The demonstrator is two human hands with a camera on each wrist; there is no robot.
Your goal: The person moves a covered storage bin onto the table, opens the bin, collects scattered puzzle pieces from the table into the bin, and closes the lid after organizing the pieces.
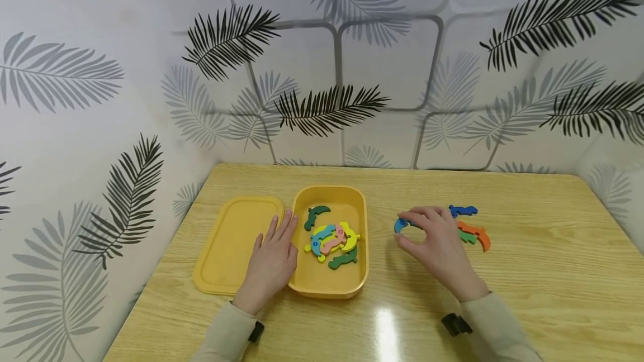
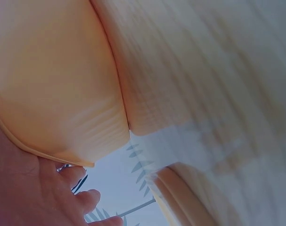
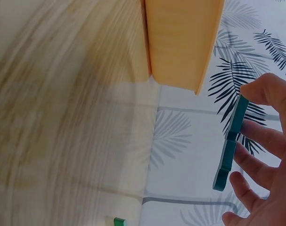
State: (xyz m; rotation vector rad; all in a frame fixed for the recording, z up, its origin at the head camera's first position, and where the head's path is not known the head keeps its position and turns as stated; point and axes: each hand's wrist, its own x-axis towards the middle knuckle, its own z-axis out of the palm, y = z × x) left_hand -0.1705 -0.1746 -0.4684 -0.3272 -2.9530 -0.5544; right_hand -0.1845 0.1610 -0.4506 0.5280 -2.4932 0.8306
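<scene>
A light-blue animal-shaped puzzle piece [image 1: 399, 225] is pinched between the thumb and fingers of my right hand [image 1: 439, 242], above the table right of the yellow box [image 1: 329, 293]. In the right wrist view the piece [image 3: 230, 141] shows its thin edge, looks teal, and is clear of the tabletop. My left hand [image 1: 271, 258] rests against the box's left rim with fairly straight fingers. Inside the box lie a yellow piece [image 1: 350, 242], a pink piece [image 1: 332, 242], a light-blue piece [image 1: 315, 246] and dark-green pieces [image 1: 344, 260], some of them overlapping.
A flat yellow lid [image 1: 238, 244] lies left of the box, partly behind my left hand. Beyond my right hand are a dark-blue piece [image 1: 465, 210], an orange piece [image 1: 478, 233] and a green piece [image 1: 468, 236]. A leaf-patterned wall [image 1: 382, 144] borders the table's far edge.
</scene>
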